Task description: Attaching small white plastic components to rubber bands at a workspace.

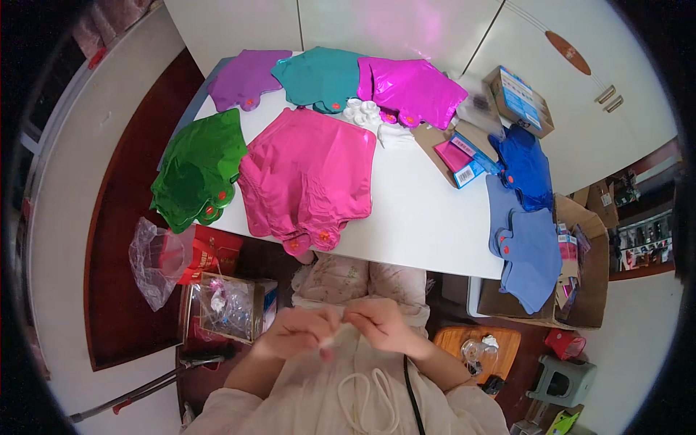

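Note:
My left hand [299,330] and my right hand [382,324] meet close to my chest, below the table edge. Between their fingertips they pinch a small white and pink piece [330,343]; it is too small to tell what it is. On the white table [420,217] in front of me lie flat foil balloons: a pink stack [308,174] nearest, a green one [199,168] to its left, and purple [245,77], teal [319,76] and magenta [413,90] ones at the back.
Blue foil balloons [525,210] hang over the table's right edge above an open cardboard box [580,297]. Small boxes [518,98] and white plastic pieces [362,111] sit at the back. A clear bag [154,261], red packaging and a box lie on the floor at left; a stool [562,377] is at right.

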Demonstrator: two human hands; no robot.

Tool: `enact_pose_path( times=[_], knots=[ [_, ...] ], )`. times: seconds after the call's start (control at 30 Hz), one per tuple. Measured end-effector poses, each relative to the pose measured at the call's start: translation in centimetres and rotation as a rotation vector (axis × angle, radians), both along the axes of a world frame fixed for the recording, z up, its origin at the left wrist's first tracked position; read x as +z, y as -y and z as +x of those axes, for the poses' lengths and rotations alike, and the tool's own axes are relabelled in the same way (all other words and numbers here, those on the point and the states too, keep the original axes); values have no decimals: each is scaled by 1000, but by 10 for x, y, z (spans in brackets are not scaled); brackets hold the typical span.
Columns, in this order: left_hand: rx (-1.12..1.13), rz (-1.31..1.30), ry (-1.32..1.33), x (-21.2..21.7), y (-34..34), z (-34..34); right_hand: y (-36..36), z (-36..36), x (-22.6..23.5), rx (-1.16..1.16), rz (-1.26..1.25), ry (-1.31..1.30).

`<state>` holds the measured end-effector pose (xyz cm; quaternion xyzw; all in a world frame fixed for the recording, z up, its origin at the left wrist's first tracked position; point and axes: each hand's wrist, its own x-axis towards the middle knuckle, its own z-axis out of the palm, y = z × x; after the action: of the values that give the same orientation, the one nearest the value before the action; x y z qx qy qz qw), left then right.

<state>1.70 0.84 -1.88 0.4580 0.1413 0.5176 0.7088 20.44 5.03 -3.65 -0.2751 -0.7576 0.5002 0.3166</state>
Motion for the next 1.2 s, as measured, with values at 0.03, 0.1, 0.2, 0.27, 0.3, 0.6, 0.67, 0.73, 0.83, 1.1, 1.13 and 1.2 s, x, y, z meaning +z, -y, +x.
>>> enact_pose_path(
  times=[0.03,0.1,0.2,0.27,0.3,0.6,0.67,0.73,0.83,1.1,1.13,1.2],
  knots=[
    [192,-70,-87,2,1,6,3,-1,0,14,-33,2],
    [575,-211,-261,9,2,20,11,-2,1,41,-98,7],
    [579,547,-1201,16,-11,1,4,6,12,62,78,-85],
    [266,346,-791,8,-7,-9,0,5,10,-14,76,-71],
    [114,244,-583,3,-6,-11,-1,5,8,-53,75,-64],
    [266,444,-944,-1,-5,-9,-6,11,25,78,146,30],
    [167,73,-311,-8,2,-9,-6,5,7,67,113,91],
    [288,-145,-76,-10,2,-3,-2,1,1,115,105,118],
    [619,30,-533,-4,-3,6,4,3,12,209,115,84],
    [335,-242,32,-1,2,6,-1,-2,1,157,130,104],
    [431,-56,-310,0,-2,5,1,-1,3,170,129,79],
    [597,329,-994,2,-11,3,6,3,11,199,125,28]
  ],
)
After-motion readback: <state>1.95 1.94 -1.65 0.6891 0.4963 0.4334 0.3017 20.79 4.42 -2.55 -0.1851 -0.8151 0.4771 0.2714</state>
